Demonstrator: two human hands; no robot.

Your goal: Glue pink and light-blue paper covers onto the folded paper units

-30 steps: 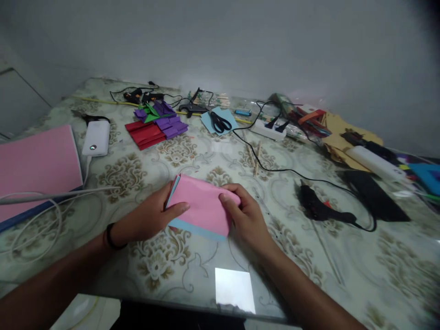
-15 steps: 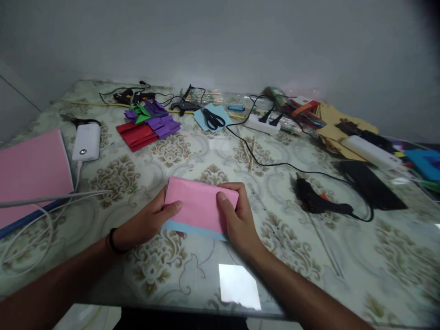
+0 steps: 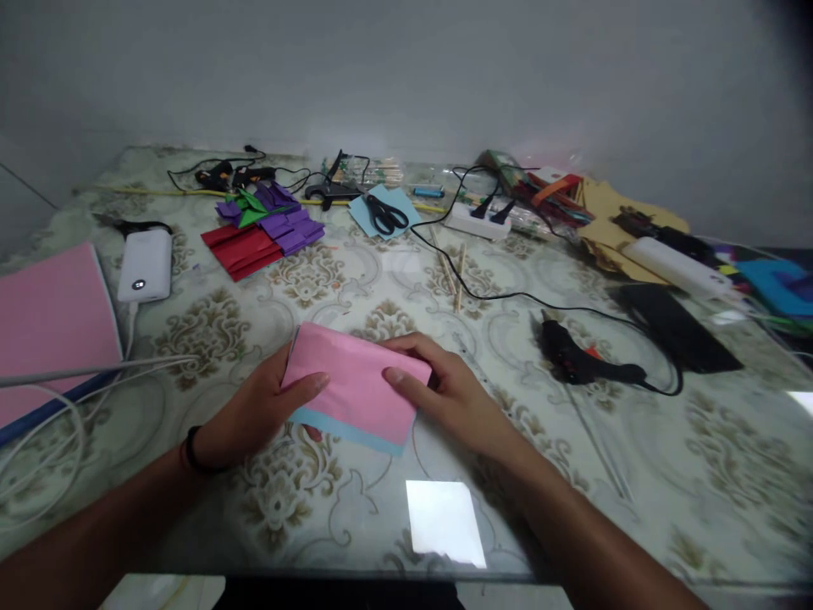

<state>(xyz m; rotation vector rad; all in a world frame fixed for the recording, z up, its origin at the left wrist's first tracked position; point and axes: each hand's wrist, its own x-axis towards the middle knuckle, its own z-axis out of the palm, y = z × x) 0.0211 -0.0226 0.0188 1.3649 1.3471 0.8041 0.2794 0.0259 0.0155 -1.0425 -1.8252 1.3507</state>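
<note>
I hold a folded pink paper (image 3: 352, 381) with a light blue sheet showing along its near edge, low over the patterned table (image 3: 686, 457). My left hand (image 3: 257, 408) grips its left end, thumb on top and fingers beneath. My right hand (image 3: 445, 391) grips the right end, thumb pressed on the pink face and fingers curled round the far corner. A black band sits on my left wrist.
Red and purple folded papers (image 3: 263, 235) lie at the back, with scissors (image 3: 384, 214) on a blue sheet. A black glue gun (image 3: 581, 360) and its cord lie to the right. A power bank (image 3: 146, 264), white cables and a pink paper stack (image 3: 47, 326) are on the left.
The paper and both hands have shifted slightly left and nearer in the view. My right thumb now lies flatter across the pink face. The view has swung a little to the right.
</note>
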